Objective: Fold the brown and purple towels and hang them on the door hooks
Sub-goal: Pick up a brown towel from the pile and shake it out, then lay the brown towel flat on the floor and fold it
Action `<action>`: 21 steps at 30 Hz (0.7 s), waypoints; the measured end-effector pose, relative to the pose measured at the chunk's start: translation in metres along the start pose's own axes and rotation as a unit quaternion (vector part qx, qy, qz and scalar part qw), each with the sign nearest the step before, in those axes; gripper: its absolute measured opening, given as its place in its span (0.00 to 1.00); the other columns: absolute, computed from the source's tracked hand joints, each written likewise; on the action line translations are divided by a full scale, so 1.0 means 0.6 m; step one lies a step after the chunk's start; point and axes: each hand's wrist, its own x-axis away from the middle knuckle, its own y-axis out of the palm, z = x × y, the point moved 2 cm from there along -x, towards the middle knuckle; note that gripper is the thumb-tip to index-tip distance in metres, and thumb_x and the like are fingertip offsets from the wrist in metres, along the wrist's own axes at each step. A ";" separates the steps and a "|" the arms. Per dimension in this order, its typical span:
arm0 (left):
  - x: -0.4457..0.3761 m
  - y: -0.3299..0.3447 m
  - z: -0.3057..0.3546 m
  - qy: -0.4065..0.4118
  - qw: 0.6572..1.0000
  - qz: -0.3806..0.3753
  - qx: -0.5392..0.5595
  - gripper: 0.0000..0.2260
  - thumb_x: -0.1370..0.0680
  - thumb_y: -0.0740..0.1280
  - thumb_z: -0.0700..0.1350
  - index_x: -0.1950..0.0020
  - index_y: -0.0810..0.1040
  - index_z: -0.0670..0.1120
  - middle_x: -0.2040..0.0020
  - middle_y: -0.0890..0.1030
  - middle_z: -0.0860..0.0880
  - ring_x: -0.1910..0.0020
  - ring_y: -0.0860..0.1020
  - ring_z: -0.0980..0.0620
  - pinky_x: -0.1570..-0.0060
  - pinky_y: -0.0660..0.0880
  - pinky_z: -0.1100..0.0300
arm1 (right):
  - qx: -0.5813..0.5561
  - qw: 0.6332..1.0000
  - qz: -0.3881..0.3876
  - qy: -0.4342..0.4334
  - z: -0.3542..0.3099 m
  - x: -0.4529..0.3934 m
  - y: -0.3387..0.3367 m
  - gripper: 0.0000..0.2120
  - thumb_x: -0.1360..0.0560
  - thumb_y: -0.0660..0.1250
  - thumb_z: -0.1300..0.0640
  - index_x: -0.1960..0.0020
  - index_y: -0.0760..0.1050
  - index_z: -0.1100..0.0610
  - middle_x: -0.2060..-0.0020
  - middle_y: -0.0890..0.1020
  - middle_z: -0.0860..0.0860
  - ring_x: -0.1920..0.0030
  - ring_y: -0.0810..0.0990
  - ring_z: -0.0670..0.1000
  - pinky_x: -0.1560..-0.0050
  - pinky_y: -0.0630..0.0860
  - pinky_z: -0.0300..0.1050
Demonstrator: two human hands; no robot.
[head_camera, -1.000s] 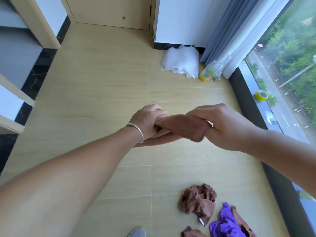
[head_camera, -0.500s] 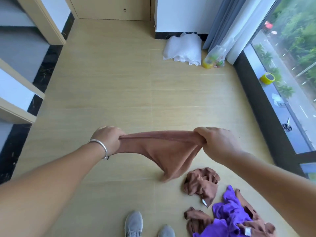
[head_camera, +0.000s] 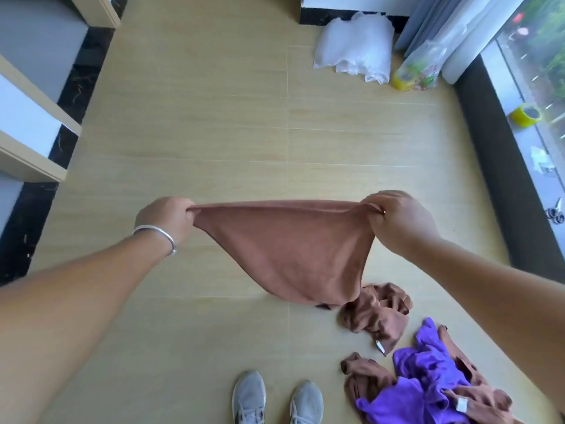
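Observation:
A brown towel (head_camera: pixel 290 252) hangs stretched between my two hands above the floor, its top edge taut and its body sagging to a point. My left hand (head_camera: pixel 166 220) grips the left corner, a silver bangle on that wrist. My right hand (head_camera: pixel 397 220) pinches the right corner. On the floor at the lower right lie a crumpled brown towel (head_camera: pixel 377 318), a purple towel (head_camera: pixel 428 377) and more brown cloth (head_camera: pixel 363 377) tangled with it. No door hooks are in view.
My grey shoes (head_camera: pixel 276 399) stand on the wooden floor (head_camera: pixel 198 133). White plastic wrap (head_camera: pixel 354 47) and a clear bag (head_camera: pixel 419 71) lie by the curtain at the back right. A yellow tape roll (head_camera: pixel 526 114) sits on the window sill. Stair steps (head_camera: pixel 27 123) rise at the left.
My hands have moved apart, spreading the brown towel from a bunched roll into a wide hanging sheet. The view has tilted down toward my feet.

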 end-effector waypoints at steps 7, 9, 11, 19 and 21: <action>-0.078 -0.152 -0.040 0.009 0.991 0.134 0.022 0.11 0.20 0.61 0.48 0.51 0.83 0.49 0.60 0.81 0.41 0.63 0.74 0.40 0.66 0.68 0.55 | -0.024 1.000 -0.014 0.012 -0.058 -0.125 -0.060 0.13 0.24 0.57 0.62 0.55 0.81 0.55 0.56 0.82 0.51 0.51 0.76 0.56 0.53 0.76 0.54; -0.081 -0.196 -0.053 0.021 0.986 0.165 0.031 0.13 0.20 0.60 0.51 0.52 0.83 0.48 0.63 0.80 0.42 0.64 0.75 0.39 0.67 0.71 0.54 | -0.024 1.000 0.003 0.003 -0.078 -0.145 -0.080 0.13 0.23 0.56 0.60 0.55 0.79 0.55 0.56 0.81 0.51 0.51 0.75 0.57 0.54 0.76 0.54; -0.074 -0.232 -0.067 0.044 0.978 0.198 0.043 0.12 0.19 0.61 0.52 0.52 0.83 0.50 0.61 0.80 0.44 0.62 0.76 0.39 0.65 0.73 0.53 | -0.032 0.999 0.017 -0.012 -0.096 -0.155 -0.096 0.13 0.22 0.56 0.58 0.52 0.80 0.52 0.52 0.81 0.49 0.47 0.75 0.56 0.50 0.76 0.54; 0.028 -0.196 -0.158 0.193 0.958 0.205 0.055 0.11 0.24 0.63 0.46 0.47 0.83 0.49 0.49 0.84 0.52 0.57 0.81 0.43 0.63 0.76 0.53 | -0.026 0.994 0.002 -0.105 -0.132 -0.083 -0.081 0.13 0.26 0.65 0.63 0.47 0.84 0.52 0.43 0.82 0.49 0.36 0.74 0.53 0.37 0.68 0.44; 0.067 -0.146 -0.178 0.233 0.953 0.186 0.046 0.16 0.26 0.59 0.49 0.48 0.84 0.47 0.51 0.84 0.51 0.59 0.82 0.44 0.63 0.78 0.52 | -0.033 0.993 -0.006 -0.116 -0.113 -0.045 -0.038 0.12 0.29 0.69 0.65 0.50 0.85 0.53 0.45 0.83 0.50 0.38 0.77 0.55 0.36 0.70 0.45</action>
